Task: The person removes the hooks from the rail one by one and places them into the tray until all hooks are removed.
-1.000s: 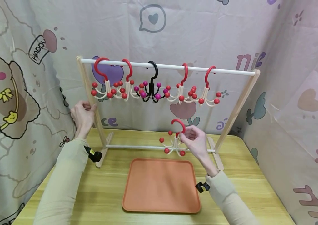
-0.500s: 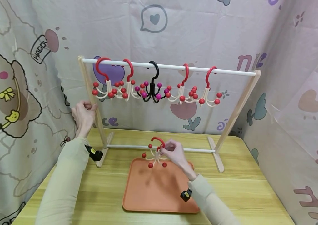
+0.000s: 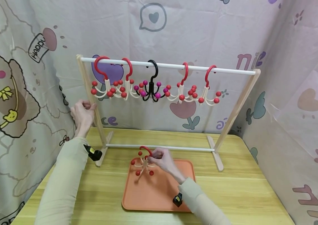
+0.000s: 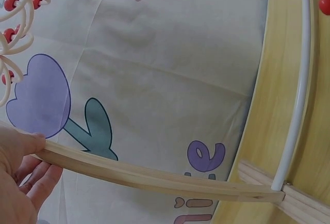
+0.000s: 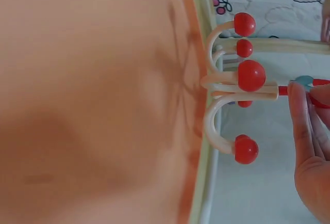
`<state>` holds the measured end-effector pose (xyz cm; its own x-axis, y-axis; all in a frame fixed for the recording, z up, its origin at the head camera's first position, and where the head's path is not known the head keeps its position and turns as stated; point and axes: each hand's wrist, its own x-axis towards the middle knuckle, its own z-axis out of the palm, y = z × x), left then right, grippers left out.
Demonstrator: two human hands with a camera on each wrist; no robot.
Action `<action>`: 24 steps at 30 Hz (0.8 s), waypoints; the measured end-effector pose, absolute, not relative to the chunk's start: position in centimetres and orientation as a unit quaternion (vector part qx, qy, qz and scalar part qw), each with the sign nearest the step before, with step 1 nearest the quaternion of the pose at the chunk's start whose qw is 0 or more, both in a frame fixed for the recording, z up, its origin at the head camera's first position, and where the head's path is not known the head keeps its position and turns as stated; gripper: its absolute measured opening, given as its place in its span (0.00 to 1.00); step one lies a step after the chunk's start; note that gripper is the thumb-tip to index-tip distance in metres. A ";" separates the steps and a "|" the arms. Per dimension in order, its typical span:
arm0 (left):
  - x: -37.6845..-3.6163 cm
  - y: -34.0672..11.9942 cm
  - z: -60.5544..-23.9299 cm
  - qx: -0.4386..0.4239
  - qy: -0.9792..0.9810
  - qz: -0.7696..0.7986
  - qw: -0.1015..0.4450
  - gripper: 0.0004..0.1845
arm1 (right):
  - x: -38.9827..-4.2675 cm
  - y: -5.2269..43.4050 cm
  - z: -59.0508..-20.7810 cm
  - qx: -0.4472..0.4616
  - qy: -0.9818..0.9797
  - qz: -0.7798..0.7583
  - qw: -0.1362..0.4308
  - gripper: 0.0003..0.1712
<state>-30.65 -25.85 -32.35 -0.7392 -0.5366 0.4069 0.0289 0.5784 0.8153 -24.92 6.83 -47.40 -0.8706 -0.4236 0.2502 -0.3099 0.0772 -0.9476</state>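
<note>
My right hand (image 3: 160, 159) pinches the red hook of a multi-armed hanger (image 3: 142, 162), fingers clamped on it so its ball-tipped arms dangle free above the orange tray (image 3: 159, 193), toward the tray's 11 o'clock corner. My left hand (image 3: 82, 114) curls round the wooden post (image 3: 90, 98) at 9 o'clock, bracing the rack (image 3: 167, 66) on the worktop (image 3: 232, 187) so it stands steady.

A makeshift home recording nook: cartoon-print bedsheets (image 3: 232, 34) curtain 3 sides around a small wooden table (image 3: 249, 187) holding a miniature clothes rack (image 3: 167, 65).
</note>
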 end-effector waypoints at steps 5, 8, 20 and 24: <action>-30.6 -25.9 -32.3 0.151 -0.827 -0.432 0.328 0.17 | -25.0 6.1 -48.2 -0.246 0.751 -0.611 0.041 0.04; -30.6 -25.9 -32.3 0.150 -0.826 -0.432 0.329 0.17 | -25.0 5.8 -48.6 -0.241 0.762 -0.600 0.034 0.04; -30.5 -25.8 -32.4 0.145 -0.825 -0.427 0.341 0.17 | -23.3 5.5 -46.1 -0.254 0.755 -0.603 0.040 0.05; -30.5 -25.7 -32.4 0.145 -0.823 -0.428 0.344 0.16 | -23.1 5.6 -45.8 -0.251 0.756 -0.603 0.044 0.05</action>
